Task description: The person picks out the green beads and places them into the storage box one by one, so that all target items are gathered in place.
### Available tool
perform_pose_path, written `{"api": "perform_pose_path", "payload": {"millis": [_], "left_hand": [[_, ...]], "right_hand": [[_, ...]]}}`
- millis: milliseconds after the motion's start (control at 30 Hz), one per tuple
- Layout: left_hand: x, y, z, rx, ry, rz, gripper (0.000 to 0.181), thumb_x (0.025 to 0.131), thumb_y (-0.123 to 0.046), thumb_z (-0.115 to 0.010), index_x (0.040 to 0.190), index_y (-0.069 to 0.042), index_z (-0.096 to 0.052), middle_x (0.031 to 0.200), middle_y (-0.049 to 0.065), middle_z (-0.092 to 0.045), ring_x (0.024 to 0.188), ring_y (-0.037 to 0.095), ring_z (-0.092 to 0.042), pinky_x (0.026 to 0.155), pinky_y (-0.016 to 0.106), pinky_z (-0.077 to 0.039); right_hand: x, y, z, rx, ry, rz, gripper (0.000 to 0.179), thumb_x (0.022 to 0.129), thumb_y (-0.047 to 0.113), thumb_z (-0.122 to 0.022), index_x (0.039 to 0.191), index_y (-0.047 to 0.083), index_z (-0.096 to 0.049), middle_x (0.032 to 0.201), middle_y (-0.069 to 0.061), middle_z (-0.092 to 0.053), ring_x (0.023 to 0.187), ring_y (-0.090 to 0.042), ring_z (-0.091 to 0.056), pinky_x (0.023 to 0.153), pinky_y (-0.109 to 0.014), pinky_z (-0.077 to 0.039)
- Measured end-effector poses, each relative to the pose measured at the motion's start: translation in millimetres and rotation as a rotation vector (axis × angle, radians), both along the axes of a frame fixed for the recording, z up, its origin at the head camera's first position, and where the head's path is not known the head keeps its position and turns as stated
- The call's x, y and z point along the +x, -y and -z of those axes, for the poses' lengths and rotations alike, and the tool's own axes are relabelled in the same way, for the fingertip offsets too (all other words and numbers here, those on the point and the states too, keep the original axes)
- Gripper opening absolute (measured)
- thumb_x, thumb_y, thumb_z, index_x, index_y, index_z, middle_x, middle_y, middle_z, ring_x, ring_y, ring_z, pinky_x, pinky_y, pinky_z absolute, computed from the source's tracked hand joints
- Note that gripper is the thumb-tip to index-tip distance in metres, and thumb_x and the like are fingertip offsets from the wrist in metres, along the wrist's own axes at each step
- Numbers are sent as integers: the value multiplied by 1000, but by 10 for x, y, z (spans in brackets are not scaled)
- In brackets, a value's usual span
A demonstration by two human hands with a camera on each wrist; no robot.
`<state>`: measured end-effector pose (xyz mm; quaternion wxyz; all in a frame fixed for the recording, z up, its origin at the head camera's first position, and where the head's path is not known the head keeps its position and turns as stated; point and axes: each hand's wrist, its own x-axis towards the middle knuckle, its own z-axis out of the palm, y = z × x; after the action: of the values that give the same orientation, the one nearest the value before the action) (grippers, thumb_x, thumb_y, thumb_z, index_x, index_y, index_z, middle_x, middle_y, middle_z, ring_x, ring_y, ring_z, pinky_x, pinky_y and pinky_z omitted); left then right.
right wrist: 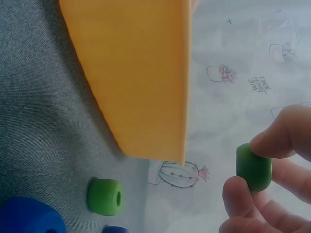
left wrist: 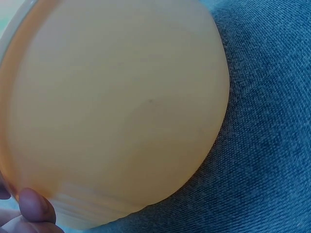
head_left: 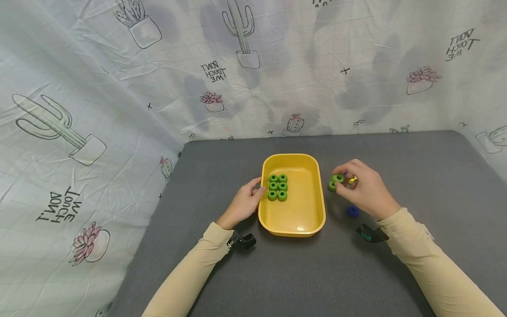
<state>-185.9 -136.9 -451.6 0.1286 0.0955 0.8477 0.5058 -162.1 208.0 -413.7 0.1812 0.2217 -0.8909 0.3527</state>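
A yellow tray [head_left: 293, 224] stands on the grey table, with several green beads [head_left: 282, 186] in two columns along its left side. My left hand [head_left: 245, 200] holds the tray's left rim, thumb over the edge; in the left wrist view the fingertips [left wrist: 36, 206] touch the tray wall. Right of the tray, my right hand [head_left: 362, 187] pinches a green bead [right wrist: 254, 167] between thumb and fingers, raised above the table. Below it another green bead [right wrist: 105, 196] lies on the cloth.
Near the right hand lie a blue bead [head_left: 353, 211] and a yellow piece [head_left: 352, 180], partly hidden by the fingers. A second blue piece [right wrist: 115, 229] shows at the right wrist view's lower edge. A cactus-print curtain [head_left: 277, 88] hangs behind the table.
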Motion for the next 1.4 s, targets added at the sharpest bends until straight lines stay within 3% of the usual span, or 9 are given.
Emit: {"api": "perform_pose_path", "payload": {"millis": [467, 867, 1167, 1400], "left_hand": [[0, 3, -24, 7, -12, 10, 53, 111, -27, -51, 159, -7, -40, 85, 15, -68, 61, 14, -57, 59, 27, -47], [-15, 1, -14, -1, -2, 4, 53, 111, -26, -51, 160, -8, -40, 83, 13, -68, 61, 17, -58, 59, 28, -47], [-16, 3, 5, 5, -13, 5, 52, 111, -25, -51, 159, -7, -40, 79, 12, -66, 59, 18, -57, 57, 27, -45], [-4, -4, -11, 9, -19, 9, 52, 111, -24, -50, 159, -5, -40, 74, 11, -62, 55, 15, -53, 55, 27, -42]], "right_hand": [[51, 114, -118, 6, -13, -29, 25, 86, 1, -78, 108, 11, -73, 100, 1, -62, 76, -14, -58, 63, -22, -49], [13, 430, -273, 8, 32, -113, 25, 89, 2, -78, 112, 12, -73, 103, 1, -64, 68, -13, -56, 62, -25, -50], [-117, 727, -337, 21, 181, -189, 25, 89, 4, -77, 113, 11, -72, 108, -3, -64, 83, -20, -63, 69, -30, -55], [-221, 884, -334, 44, 246, -255, 27, 90, 2, -74, 116, 6, -72, 115, -9, -68, 87, -23, -66, 75, -37, -58]]}}
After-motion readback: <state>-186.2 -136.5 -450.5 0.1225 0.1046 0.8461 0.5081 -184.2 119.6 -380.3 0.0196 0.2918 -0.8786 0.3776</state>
